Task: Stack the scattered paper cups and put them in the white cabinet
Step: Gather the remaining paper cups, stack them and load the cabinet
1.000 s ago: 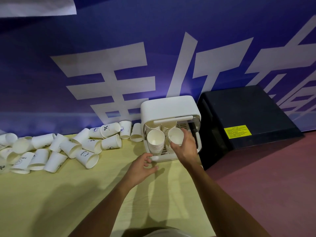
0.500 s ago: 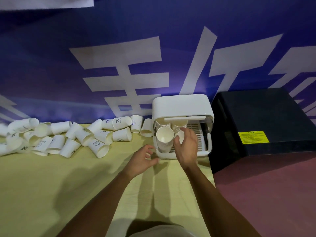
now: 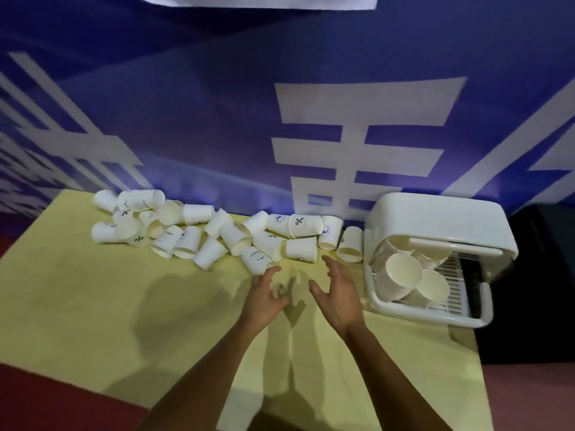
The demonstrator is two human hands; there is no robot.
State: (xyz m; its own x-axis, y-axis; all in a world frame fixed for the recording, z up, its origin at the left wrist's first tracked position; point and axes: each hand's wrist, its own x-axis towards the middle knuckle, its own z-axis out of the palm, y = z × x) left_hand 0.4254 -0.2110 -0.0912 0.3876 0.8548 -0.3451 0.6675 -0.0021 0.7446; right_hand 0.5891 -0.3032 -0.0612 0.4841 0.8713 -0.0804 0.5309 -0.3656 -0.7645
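Nearest, the left hand (image 3: 264,298) and right hand (image 3: 337,298) hover over the desk (image 3: 93,306), fingers (image 3: 331,267) spread wide, holding nothing. Beyond, most paper cups (image 3: 217,237) lie scattered along the far edge. A few stacks (image 3: 404,275) sit inside the open white cabinet (image 3: 435,216), far right; much looks left to do.

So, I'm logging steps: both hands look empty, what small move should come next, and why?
Probably the left hand closes on the nearest cup just beyond its fingertips. It and the right hand are open and empty, stacks lie in the white cabinet, and many cups lie scattered.
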